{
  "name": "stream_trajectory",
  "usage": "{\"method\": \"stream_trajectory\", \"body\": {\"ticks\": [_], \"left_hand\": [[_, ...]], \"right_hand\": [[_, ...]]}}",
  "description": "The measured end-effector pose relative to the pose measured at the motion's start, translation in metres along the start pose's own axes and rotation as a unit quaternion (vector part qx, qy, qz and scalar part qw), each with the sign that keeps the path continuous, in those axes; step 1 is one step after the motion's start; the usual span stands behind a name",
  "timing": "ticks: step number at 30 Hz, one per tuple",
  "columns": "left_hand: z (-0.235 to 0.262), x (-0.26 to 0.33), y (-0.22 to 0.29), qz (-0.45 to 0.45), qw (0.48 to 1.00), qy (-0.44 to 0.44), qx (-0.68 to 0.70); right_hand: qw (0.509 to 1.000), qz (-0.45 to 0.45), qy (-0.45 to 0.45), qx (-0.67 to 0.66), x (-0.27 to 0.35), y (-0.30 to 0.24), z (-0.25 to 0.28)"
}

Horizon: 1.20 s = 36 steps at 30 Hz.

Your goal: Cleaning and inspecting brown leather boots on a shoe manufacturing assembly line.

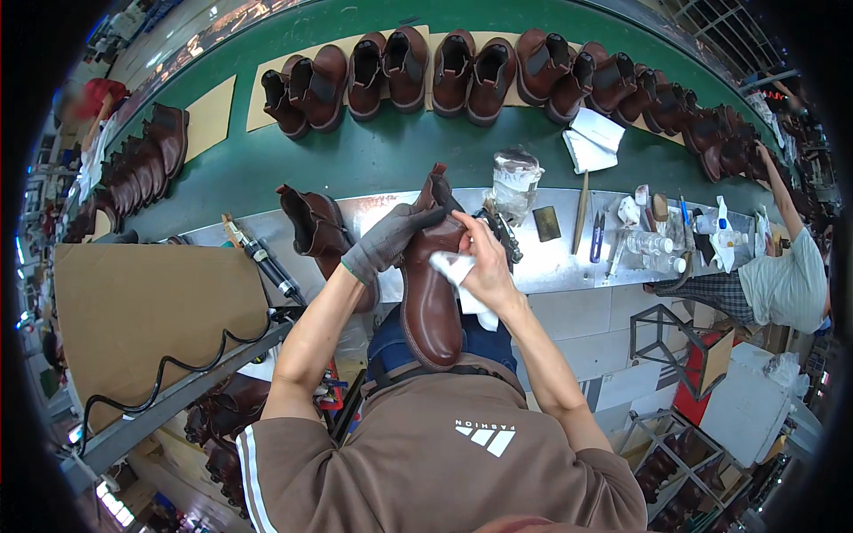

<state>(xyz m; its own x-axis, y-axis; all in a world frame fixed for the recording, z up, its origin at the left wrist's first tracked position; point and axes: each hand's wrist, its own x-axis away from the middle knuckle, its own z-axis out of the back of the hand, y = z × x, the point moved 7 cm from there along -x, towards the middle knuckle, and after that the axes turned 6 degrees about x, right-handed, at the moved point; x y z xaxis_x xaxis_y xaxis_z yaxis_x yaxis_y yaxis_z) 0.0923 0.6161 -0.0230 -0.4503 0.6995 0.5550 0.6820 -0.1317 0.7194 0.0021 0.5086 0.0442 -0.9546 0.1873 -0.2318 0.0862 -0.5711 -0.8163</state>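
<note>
You hold one brown leather ankle boot with dark sole (433, 306) in front of your body, above your lap, with its toe pointing near, toward you, and its opening at the far end. Your left hand, in a dark grey glove (389, 242), grips this boot from the left at the ankle part; the gloved fingers lie close together across it. Your bare right hand (487, 274) is at the right side of the boot, with bent fingers that pinch a white soft cloth (451, 266) against the leather; I cannot tell exactly which fingertips press it.

To the left, a second brown leather boot (313, 222) stands on the silver metal ledge (373, 206), partly behind your left forearm. Farther left lies a black and silver cylindrical tool (274, 271), near a big brown cardboard sheet (160, 324). On the right of the ledge are a plastic-wrapped container (516, 185), a dark olive square pad (546, 224) and clear plastic bottles (649, 242). On the far side, brown boots in a row (404, 71) stand over the green table surface (391, 158).
</note>
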Motion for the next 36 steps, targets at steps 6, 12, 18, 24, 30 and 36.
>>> {"method": "stream_trajectory", "body": {"ticks": [6,12,18,24,30,36], "left_hand": [[-0.003,-0.002,0.000,0.001,0.998,-0.022,0.053],[0.010,-0.014,-0.011,0.004,1.000,0.004,0.001],[0.005,-0.011,-0.011,0.023,1.000,0.002,0.019],[-0.001,-0.003,-0.006,0.022,0.999,0.028,0.014],[-0.001,-0.008,-0.007,0.008,0.999,-0.034,0.011],[0.001,-0.009,-0.008,0.040,0.999,-0.013,0.003]], "right_hand": [[0.999,0.033,-0.014,-0.004,0.003,0.013,0.000],[0.999,0.029,0.018,0.028,0.008,0.016,-0.004],[0.998,-0.002,0.062,-0.009,0.011,0.004,-0.002],[0.999,0.015,0.045,-0.009,0.009,0.012,0.000],[0.998,-0.046,0.044,0.001,0.009,0.017,-0.004],[0.997,-0.037,0.069,-0.018,0.009,0.006,0.004]]}}
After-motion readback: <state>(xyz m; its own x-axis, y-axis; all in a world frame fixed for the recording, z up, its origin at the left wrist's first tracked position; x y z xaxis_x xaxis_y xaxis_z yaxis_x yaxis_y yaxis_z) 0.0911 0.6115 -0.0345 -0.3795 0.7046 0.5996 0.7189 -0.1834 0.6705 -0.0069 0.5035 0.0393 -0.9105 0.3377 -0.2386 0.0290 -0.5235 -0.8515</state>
